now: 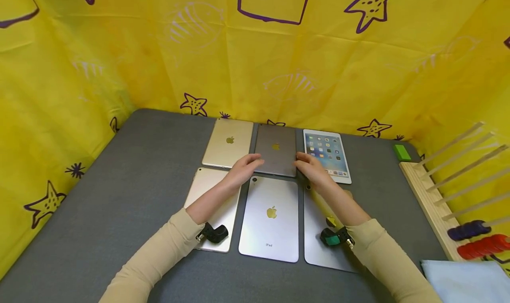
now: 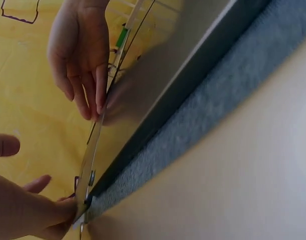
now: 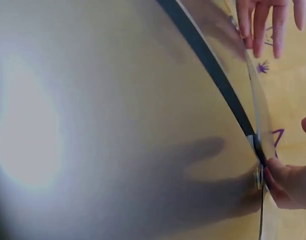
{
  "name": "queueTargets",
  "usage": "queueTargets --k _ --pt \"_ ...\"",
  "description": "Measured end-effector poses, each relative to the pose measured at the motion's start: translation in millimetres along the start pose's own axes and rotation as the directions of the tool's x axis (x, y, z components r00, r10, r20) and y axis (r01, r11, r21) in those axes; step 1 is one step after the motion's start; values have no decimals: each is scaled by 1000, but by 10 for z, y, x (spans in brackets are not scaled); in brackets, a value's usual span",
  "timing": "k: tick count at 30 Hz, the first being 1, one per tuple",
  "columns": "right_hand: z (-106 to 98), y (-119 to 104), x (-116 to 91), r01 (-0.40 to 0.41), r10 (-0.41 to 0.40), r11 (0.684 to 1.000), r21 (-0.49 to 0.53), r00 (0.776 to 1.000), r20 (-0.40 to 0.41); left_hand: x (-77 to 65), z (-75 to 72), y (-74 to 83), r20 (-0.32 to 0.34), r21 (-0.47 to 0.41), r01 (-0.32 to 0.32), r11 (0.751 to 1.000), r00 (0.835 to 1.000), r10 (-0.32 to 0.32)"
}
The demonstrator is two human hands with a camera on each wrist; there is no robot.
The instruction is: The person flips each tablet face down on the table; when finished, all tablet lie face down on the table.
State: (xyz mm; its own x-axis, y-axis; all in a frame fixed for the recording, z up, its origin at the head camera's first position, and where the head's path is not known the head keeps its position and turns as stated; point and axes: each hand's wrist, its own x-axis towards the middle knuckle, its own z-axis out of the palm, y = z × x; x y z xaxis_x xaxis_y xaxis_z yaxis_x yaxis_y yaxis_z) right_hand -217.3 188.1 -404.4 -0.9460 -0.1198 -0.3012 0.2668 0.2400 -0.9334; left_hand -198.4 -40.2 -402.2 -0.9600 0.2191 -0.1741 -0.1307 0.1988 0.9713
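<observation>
In the head view, a dark grey tablet [image 1: 279, 159] lies back up in the middle of the far row. My left hand [image 1: 242, 170] is at its lower left corner, fingers extended and thumb raised apart from them. On the opposite side, my right hand [image 1: 312, 168] has its fingertips right at the tablet's right edge. The left wrist view shows the left hand [image 2: 30, 210] low at the left and the right hand [image 2: 82, 65] above, its fingers fairly straight. Fingertips of the right hand [image 3: 293, 182] also meet a tablet edge in the right wrist view, thumb apart.
A gold tablet [image 1: 229, 141] and a white tablet with a lit screen [image 1: 328, 150] flank the grey one. Nearer lie a pale tablet [image 1: 203, 188], a silver iPad [image 1: 268, 232] and another tablet [image 1: 318, 250]. Rightward stand a wooden peg rack [image 1: 430, 210], green block [image 1: 401, 153] and blue cloth [image 1: 464, 278].
</observation>
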Motion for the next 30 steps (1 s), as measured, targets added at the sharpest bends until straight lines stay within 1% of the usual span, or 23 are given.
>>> queueTargets --k 2,5,8,10,14,17,20,22,25,30 --pt "-18 2 -6 3 -3 999 42 1000 7 -2 23 6 -33 -39 -28 999 999 27" --pt "-64 -3 -22 18 -19 996 90 1000 12 9 80 17 -50 -128 -54 990 998 48" --pt "-143 -13 -43 49 -48 994 97 999 -13 36 163 30 -29 -216 -53 975 998 48" --pt "-214 -22 -60 72 -68 993 94 997 -45 59 232 46 -7 -261 -45 964 999 44" --pt "-365 -41 -93 104 -91 990 93 986 -137 110 383 77 44 -341 -8 940 999 25" --pt "-472 -46 -135 101 -78 988 114 978 -195 143 496 96 82 -384 21 923 997 12" --pt "-571 -34 -181 87 -52 986 142 971 -235 169 607 117 118 -407 53 912 993 -5" --pt "-631 -16 -209 82 -41 985 152 966 -253 187 679 128 145 -416 81 906 989 -22" --pt "-711 23 -241 71 -30 988 140 961 -274 224 789 135 182 -425 119 897 982 -44" --pt "-835 96 -281 42 -21 997 64 955 -296 283 954 151 251 -441 186 878 965 -78"
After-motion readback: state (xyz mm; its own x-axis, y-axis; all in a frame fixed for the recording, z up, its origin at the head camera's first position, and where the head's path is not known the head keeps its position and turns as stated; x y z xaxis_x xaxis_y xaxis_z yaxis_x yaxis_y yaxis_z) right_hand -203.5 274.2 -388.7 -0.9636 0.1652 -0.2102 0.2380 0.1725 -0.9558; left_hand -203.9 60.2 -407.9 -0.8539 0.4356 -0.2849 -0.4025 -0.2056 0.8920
